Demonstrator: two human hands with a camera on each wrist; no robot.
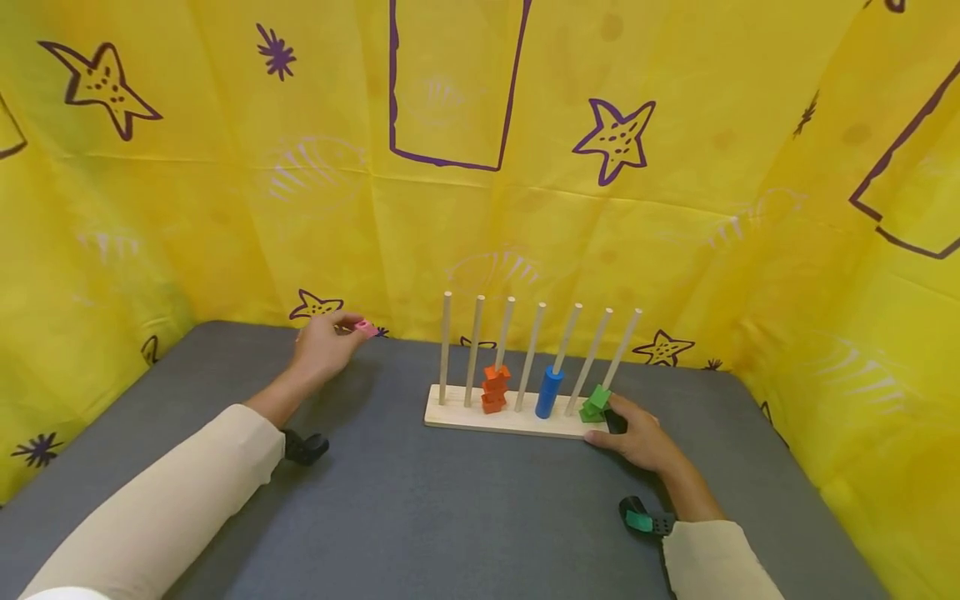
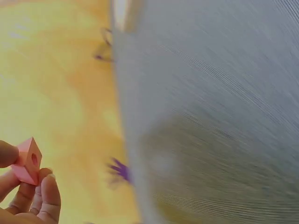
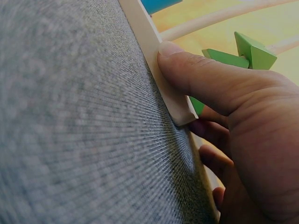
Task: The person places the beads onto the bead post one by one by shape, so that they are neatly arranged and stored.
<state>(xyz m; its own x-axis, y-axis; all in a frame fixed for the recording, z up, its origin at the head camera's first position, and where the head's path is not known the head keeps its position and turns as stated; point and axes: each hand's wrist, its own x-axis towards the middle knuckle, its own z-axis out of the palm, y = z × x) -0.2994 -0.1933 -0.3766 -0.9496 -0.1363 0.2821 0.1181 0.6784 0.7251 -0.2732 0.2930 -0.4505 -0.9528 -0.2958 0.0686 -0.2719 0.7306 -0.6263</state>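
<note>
My left hand [image 1: 324, 346] pinches a small pink triangular block [image 2: 29, 161] between thumb and fingers, raised over the far left of the table. A hole shows in the block's side in the left wrist view. Toward the right stands a wooden peg board [image 1: 517, 423] with several upright rods. Orange blocks [image 1: 494, 390] are stacked on one rod, blue cylinders [image 1: 550, 393] on another, and green triangular blocks [image 1: 597, 403] sit skewed on the rightmost rod. My right hand [image 1: 637, 435] grips the board's right end, its thumb along the front edge; some fingers are hidden behind it.
The board stands on a grey table [image 1: 450, 517], near its far edge. A yellow cloth [image 1: 480, 225] with purple starfish drawings hangs behind and along both sides. Black straps [image 1: 303, 448] are worn at both wrists.
</note>
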